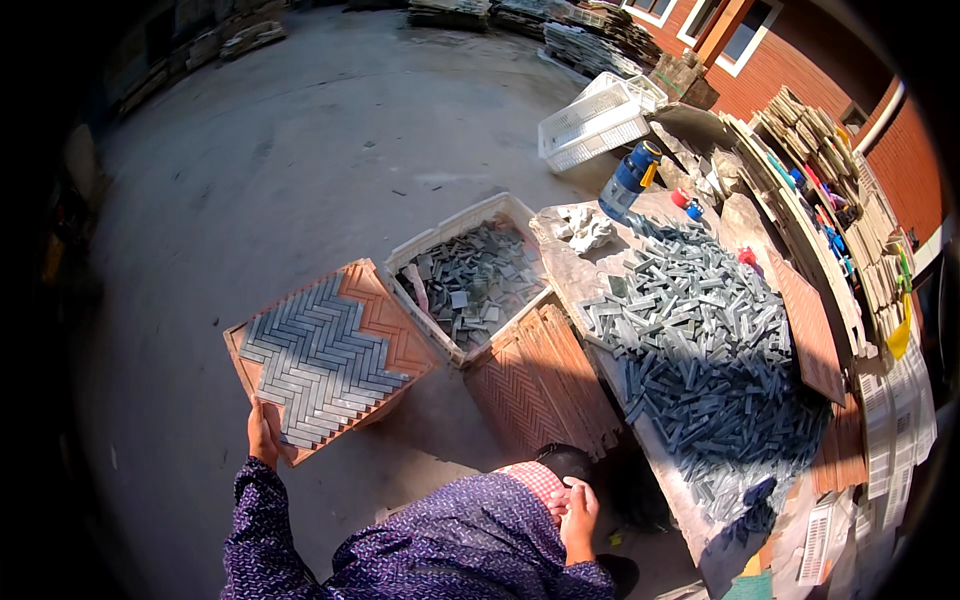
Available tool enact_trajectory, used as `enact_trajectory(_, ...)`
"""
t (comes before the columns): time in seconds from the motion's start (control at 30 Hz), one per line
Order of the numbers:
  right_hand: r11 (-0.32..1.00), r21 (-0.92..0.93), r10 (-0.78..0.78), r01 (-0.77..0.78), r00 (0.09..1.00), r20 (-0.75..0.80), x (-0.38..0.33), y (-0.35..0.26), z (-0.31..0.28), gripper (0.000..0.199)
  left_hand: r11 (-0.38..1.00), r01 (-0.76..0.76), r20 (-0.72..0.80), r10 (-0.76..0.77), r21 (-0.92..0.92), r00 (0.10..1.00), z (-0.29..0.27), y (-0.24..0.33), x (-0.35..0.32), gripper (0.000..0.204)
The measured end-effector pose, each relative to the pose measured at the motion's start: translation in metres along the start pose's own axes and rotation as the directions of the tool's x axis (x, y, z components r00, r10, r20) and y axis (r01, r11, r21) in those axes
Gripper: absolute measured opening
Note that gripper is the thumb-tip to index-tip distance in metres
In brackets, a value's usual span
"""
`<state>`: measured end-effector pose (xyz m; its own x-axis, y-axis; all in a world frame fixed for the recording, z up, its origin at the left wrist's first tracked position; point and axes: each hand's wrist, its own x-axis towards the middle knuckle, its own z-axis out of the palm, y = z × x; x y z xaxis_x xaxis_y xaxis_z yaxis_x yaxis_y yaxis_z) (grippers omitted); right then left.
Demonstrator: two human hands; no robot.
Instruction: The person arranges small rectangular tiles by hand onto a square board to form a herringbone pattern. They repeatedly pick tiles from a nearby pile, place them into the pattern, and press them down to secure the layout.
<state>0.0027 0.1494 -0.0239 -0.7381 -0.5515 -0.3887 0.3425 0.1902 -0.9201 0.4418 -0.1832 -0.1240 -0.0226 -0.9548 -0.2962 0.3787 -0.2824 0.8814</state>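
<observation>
An orange herringbone mould tray (375, 290) lies tilted on the left, with grey stone strips (318, 350) filling most of its slots. Orange slots show bare along its right side and at the corner nearest me. My left hand (263, 437) is closed on the tray's near left edge, thumb over the rim. Close to my lap, beside a red checked cloth (530, 480), my right hand (577, 515) has its fingers curled together. Whatever may be between those fingers is too small or hidden to make out.
A table (655, 430) on the right bears a heap of grey strips (710, 340) and a blue bottle (632, 180). Between table and tray stand a white crate (400, 255) of stone pieces and stacked orange moulds (535, 385). White baskets (595, 125) sit farther back.
</observation>
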Motion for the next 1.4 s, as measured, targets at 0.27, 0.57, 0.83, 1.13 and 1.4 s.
enact_trajectory(0.27, 1.0, 0.003, 0.0, 0.0, 1.0, -0.005, -0.001, -0.001, 0.0, 0.031, 0.994, 0.018, 0.192, 0.002, -0.106, 0.981, 0.008, -0.005, 0.011, 0.062)
enact_trajectory(0.57, 1.0, 0.03, 0.006, -0.006, 1.0, -0.013, -0.002, 0.0, 0.003, 0.031, 0.983, 0.071, -0.114, -0.052, 0.168, 0.992, -0.045, -0.014, 0.052, 0.054)
enact_trajectory(0.83, 0.996, 0.085, -0.005, 0.005, 1.0, -0.006, 0.0, 0.007, -0.004, 0.031, 0.518, 0.089, -0.175, 0.119, 0.851, 0.977, -0.029, 0.002, 0.053, 0.069)
enact_trajectory(1.13, 0.992, 0.104, -0.067, 0.069, 0.998, -0.017, -0.002, 0.011, -0.002, 0.031, 0.009, 0.221, -0.219, 0.172, 0.975, 0.96, -0.009, 0.009, 0.044, 0.082)
enact_trajectory(1.4, 0.99, 0.138, 0.008, -0.003, 0.999, -0.037, -0.003, 0.012, -0.005, 0.03, 0.114, 0.089, -0.104, 0.135, 0.989, 0.985, -0.016, -0.004, 0.058, 0.079)
